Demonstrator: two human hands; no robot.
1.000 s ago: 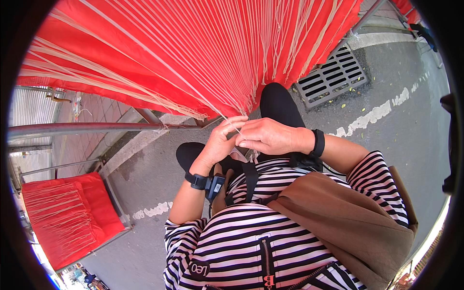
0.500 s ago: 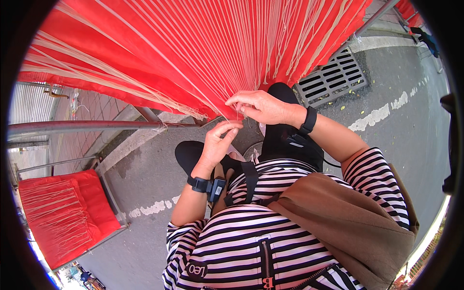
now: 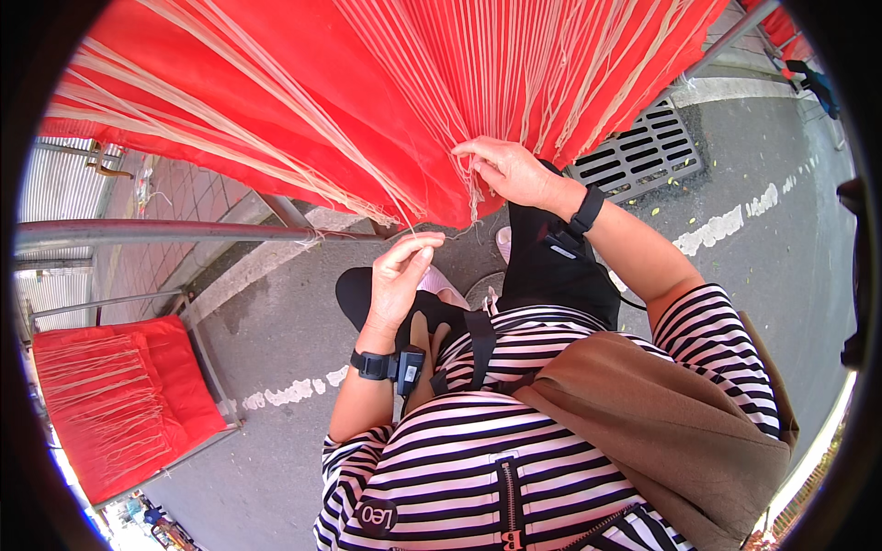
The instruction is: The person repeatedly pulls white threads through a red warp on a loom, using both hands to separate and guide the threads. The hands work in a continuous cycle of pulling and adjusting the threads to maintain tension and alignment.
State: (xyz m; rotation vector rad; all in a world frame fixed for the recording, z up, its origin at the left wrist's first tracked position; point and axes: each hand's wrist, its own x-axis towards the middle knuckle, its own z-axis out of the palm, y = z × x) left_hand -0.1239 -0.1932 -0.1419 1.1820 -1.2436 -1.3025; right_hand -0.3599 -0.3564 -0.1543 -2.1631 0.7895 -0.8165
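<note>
A wide red cloth (image 3: pixel 303 129) hangs in front of me, with many long, thin cream strands (image 3: pixel 501 69) spread over it. My left hand (image 3: pixel 395 285) is just below the cloth's lower edge. Its thumb and forefinger are pinched together on the end of a thin strand, and a fine piece trails off to the right of the fingertips. Farther up and to the right, my right hand (image 3: pixel 516 174) lies against the cloth. Its fingers are curled around a gathered bunch of strand ends (image 3: pixel 470 188), which dangle below them.
A metal rail (image 3: pixel 175 233) runs along the left below the cloth. At lower left stands a second frame with a red cloth (image 3: pixel 175 367) and more strands. A drain grate (image 3: pixel 643 151) is set in the grey road at right. Bricks (image 3: pixel 184 207) pave the left side.
My hands have moved apart: the left a little left and down, the right to the right and up. The gathered strand ends now show below my right hand.
</note>
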